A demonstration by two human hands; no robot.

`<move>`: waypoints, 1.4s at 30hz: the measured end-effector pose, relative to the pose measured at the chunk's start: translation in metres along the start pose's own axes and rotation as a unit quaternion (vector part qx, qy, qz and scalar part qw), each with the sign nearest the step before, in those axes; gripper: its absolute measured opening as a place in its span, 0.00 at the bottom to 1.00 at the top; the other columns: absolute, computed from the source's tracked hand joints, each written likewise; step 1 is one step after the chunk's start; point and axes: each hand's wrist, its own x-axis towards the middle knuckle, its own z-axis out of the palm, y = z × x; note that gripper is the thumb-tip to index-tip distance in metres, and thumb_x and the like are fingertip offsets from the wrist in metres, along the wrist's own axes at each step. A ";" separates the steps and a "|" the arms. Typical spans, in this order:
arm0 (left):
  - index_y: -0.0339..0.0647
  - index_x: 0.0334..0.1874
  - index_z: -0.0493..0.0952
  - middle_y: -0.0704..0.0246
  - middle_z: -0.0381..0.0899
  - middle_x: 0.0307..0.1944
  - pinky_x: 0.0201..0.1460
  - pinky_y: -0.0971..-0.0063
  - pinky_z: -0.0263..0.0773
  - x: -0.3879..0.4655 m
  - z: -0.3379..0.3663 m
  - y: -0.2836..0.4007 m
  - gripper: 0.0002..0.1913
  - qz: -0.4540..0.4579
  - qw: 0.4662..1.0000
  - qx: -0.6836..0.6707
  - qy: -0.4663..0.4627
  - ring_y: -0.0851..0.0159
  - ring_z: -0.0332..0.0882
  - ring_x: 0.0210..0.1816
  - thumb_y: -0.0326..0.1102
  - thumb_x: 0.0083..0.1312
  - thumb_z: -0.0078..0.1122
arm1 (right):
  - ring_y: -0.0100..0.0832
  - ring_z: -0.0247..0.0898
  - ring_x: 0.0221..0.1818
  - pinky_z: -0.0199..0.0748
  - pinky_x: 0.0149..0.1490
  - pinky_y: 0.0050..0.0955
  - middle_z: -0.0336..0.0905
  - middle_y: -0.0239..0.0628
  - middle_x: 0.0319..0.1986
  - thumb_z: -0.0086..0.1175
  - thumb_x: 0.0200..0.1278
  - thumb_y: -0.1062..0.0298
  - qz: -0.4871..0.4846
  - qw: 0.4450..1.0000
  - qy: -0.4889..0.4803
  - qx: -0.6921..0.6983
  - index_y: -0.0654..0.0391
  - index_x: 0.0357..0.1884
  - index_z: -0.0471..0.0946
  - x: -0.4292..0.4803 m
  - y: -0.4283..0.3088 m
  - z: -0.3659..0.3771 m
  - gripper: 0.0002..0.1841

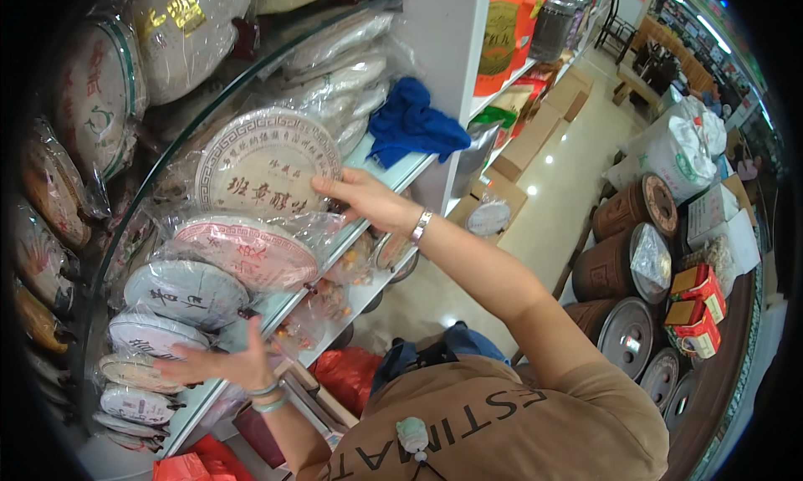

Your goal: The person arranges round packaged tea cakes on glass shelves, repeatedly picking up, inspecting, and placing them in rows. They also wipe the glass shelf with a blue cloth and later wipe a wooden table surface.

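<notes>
My right hand (pixel 367 195) grips the right edge of a round, paper-wrapped tea cake (pixel 263 155) with a dark key-pattern border. The cake leans tilted on a glass-fronted shelf (pixel 401 170), its printed face towards me. Just in front of it lies a tea cake with red print (pixel 248 249) in clear plastic. Closer still stands a grey-white tea cake (pixel 182 293), then a white one (pixel 154 333). My left hand (pixel 229 363) is spread with nothing in it, its fingertips over a beige-wrapped tea cake (pixel 138 371); whether they touch it I cannot tell.
A blue cloth (pixel 408 123) lies at the shelf's edge beside a white upright panel (pixel 433 60). More wrapped tea cakes (pixel 97 98) stand on the glass shelf above. Red plastic (pixel 345 371) lies below. Across the aisle are brown lidded jars (pixel 602 261), white sacks (pixel 665 155) and red boxes (pixel 693 321).
</notes>
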 end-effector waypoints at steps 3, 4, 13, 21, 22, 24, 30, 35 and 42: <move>0.58 0.82 0.53 0.40 0.30 0.81 0.74 0.28 0.25 -0.003 0.020 0.046 0.62 0.076 0.996 -0.012 -0.049 0.31 0.23 0.80 0.79 0.47 0.66 | 0.34 0.72 0.62 0.88 0.45 0.33 0.74 0.45 0.61 0.58 0.71 0.46 0.012 0.999 -0.014 0.026 0.66 0.63 0.72 0.008 0.007 -0.003 0.33; 0.60 0.81 0.55 0.40 0.30 0.81 0.74 0.28 0.25 -0.001 0.028 0.055 0.61 0.103 0.992 -0.010 -0.074 0.31 0.24 0.80 0.80 0.46 0.65 | 0.32 0.77 0.56 0.88 0.40 0.30 0.77 0.44 0.56 0.60 0.69 0.46 -0.016 0.999 -0.011 0.037 0.67 0.60 0.74 0.010 0.011 -0.003 0.32; 0.64 0.77 0.65 0.50 0.38 0.83 0.73 0.28 0.35 0.034 0.054 0.076 0.48 0.066 0.995 0.058 -0.055 0.33 0.38 0.79 0.82 0.57 0.51 | 0.35 0.81 0.42 0.85 0.29 0.30 0.77 0.46 0.48 0.64 0.63 0.46 -0.056 0.993 0.104 -0.006 0.70 0.55 0.73 0.020 0.014 -0.002 0.34; 0.62 0.77 0.65 0.52 0.38 0.83 0.73 0.28 0.34 0.032 0.048 0.070 0.46 0.069 0.992 0.064 -0.081 0.35 0.33 0.81 0.78 0.60 0.54 | 0.34 0.80 0.48 0.84 0.44 0.31 0.78 0.49 0.51 0.66 0.64 0.49 -0.148 0.973 0.172 -0.035 0.67 0.66 0.66 0.001 0.028 -0.004 0.38; 0.59 0.77 0.65 0.52 0.39 0.83 0.73 0.28 0.32 0.030 0.044 0.070 0.47 0.055 0.993 0.045 -0.094 0.35 0.32 0.81 0.77 0.60 0.55 | 0.34 0.80 0.50 0.83 0.49 0.33 0.78 0.48 0.52 0.67 0.64 0.50 -0.169 0.958 0.224 -0.064 0.64 0.67 0.65 -0.007 0.033 -0.002 0.38; 0.56 0.77 0.65 0.51 0.39 0.83 0.73 0.29 0.31 0.025 0.033 0.071 0.47 0.041 0.993 0.020 -0.105 0.35 0.31 0.81 0.76 0.60 0.56 | 0.30 0.78 0.54 0.82 0.54 0.32 0.79 0.44 0.54 0.63 0.68 0.61 -0.255 0.934 0.231 -0.099 0.59 0.67 0.67 -0.042 0.054 -0.028 0.29; 0.50 0.75 0.68 0.44 0.42 0.81 0.74 0.30 0.32 0.000 0.029 0.077 0.47 0.104 0.985 -0.069 -0.116 0.34 0.35 0.81 0.67 0.56 0.71 | 0.24 0.81 0.42 0.84 0.39 0.27 0.83 0.32 0.39 0.56 0.74 0.57 0.132 0.931 0.340 -0.008 0.58 0.48 0.79 -0.183 0.189 -0.135 0.14; 0.49 0.74 0.70 0.49 0.48 0.81 0.74 0.33 0.40 0.003 0.057 0.076 0.44 0.120 0.991 -0.049 -0.038 0.36 0.46 0.79 0.66 0.58 0.69 | 0.25 0.80 0.30 0.84 0.31 0.30 0.83 0.33 0.30 0.59 0.68 0.58 0.339 0.827 0.448 -0.015 0.62 0.41 0.82 -0.298 0.295 -0.141 0.15; 0.45 0.65 0.76 0.52 0.58 0.77 0.76 0.37 0.45 -0.017 0.049 0.082 0.33 0.143 0.969 -0.200 -0.036 0.40 0.53 0.77 0.52 0.60 0.74 | 0.29 0.81 0.29 0.83 0.31 0.31 0.85 0.37 0.31 0.62 0.64 0.61 0.389 0.720 0.574 -0.042 0.62 0.42 0.85 -0.391 0.389 -0.130 0.14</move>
